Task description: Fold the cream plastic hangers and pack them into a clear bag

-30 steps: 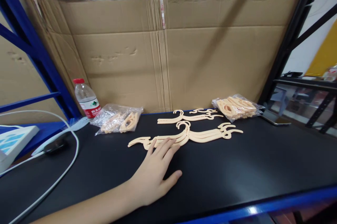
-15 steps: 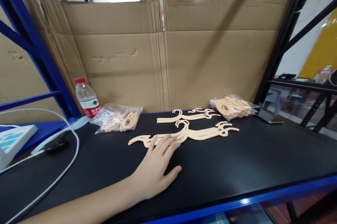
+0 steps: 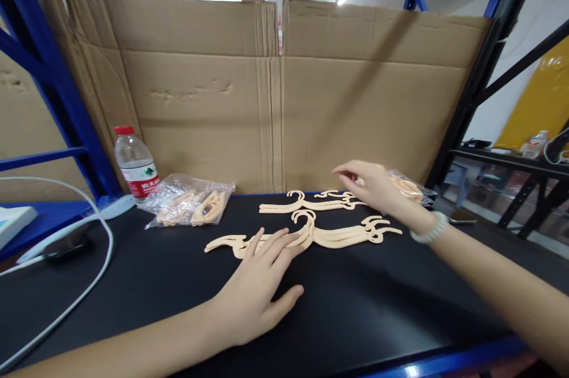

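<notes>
Cream folding clothes hangers (image 3: 340, 237), several stacked together, lie on the black tabletop in front of me. My left hand (image 3: 262, 283) rests flat on the left arm of this stack, fingers spread and thumb apart, covering part of it. Above the stack's right side, my right hand (image 3: 373, 187) hovers with fingers loosely bent and a small gap beneath them; nothing shows in it. Just behind the stack lie more folding hangers (image 3: 288, 206), folded to one side, partly hidden by my right hand.
Clear plastic bags of hangers sit at the back left (image 3: 191, 203) and back right (image 3: 406, 185). A red-capped water bottle (image 3: 137, 165) stands by the left bag. White cable (image 3: 104, 271) loops across the left side. A cardboard wall (image 3: 200, 99) closes off the back.
My right hand has come in from the right and is now over the back hangers, in front of the right bag. My left hand stays on the stack. The view has shifted slightly.
</notes>
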Tool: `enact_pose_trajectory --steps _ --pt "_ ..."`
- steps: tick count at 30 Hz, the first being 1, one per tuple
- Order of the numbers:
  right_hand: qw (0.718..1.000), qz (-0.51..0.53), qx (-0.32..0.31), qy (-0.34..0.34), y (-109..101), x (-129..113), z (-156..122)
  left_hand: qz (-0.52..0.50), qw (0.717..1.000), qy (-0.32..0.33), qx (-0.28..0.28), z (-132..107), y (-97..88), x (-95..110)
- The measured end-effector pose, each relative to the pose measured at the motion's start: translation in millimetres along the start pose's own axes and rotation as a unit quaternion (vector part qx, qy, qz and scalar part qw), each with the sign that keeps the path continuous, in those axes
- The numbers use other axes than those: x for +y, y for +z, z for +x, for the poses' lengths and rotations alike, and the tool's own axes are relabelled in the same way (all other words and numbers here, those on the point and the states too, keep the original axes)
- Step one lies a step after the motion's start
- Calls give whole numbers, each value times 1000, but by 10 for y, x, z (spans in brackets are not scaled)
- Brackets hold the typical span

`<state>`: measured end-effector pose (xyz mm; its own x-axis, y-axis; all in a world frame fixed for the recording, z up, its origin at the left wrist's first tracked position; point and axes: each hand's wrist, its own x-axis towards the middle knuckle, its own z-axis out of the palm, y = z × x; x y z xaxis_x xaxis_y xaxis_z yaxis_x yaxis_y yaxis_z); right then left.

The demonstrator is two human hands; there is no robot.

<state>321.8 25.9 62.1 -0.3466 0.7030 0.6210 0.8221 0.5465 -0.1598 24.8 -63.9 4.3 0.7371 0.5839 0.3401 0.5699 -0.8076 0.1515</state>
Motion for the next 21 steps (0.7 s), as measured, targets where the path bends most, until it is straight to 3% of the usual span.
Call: enact_pose_trajectory --steps 3,7,10,13,17,20,21 --pt "986 -60 -158 -7 309 196 266 -8 1000 -18 15 12 -14 -13" --pt "973 -71 -218 -31 767 398 551 -7 999 -33 29 -27 -36 -29" --pt "968 -82 -235 -42 971 448 620 -6 998 -35 42 -40 -49 -46" --pt "970 -82 -223 -50 1014 453 619 -15 998 -28 51 -39 -44 -61" --pt "983 -68 -164 -54 841 352 615 -62 993 -36 91 -50 -33 -60" --pt "996 0 -76 -44 613 77 572 -147 979 -76 121 -36 -36 -53" --pt "993 113 -10 -25 540 -60 537 -189 970 -96 118 -20 -38 -51"
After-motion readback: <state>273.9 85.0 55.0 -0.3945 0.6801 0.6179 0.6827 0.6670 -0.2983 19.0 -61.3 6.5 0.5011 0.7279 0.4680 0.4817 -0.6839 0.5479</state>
